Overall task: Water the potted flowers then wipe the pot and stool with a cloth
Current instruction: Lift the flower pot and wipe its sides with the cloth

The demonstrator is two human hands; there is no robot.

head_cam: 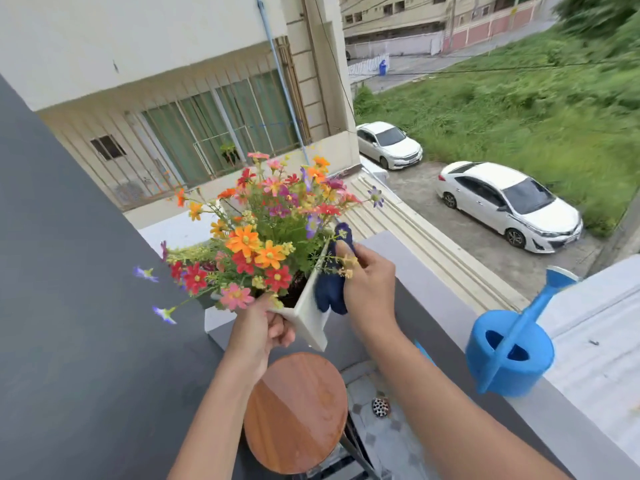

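A white square pot (308,318) full of red, orange and pink flowers (256,237) is lifted above the round wooden stool (296,414). My left hand (258,329) grips the pot's near corner. My right hand (369,287) presses a dark blue cloth (330,292) against the pot's right side. The stool top has nothing on it. A blue watering can (509,355) stands on the grey balcony ledge (426,292) to the right, apart from both hands.
A dark grey wall (69,306) rises on the left. A floor drain (381,407) lies in the tiled floor beside the stool. Beyond the ledge is a drop to a road with two white cars (505,202) and a grass lot.
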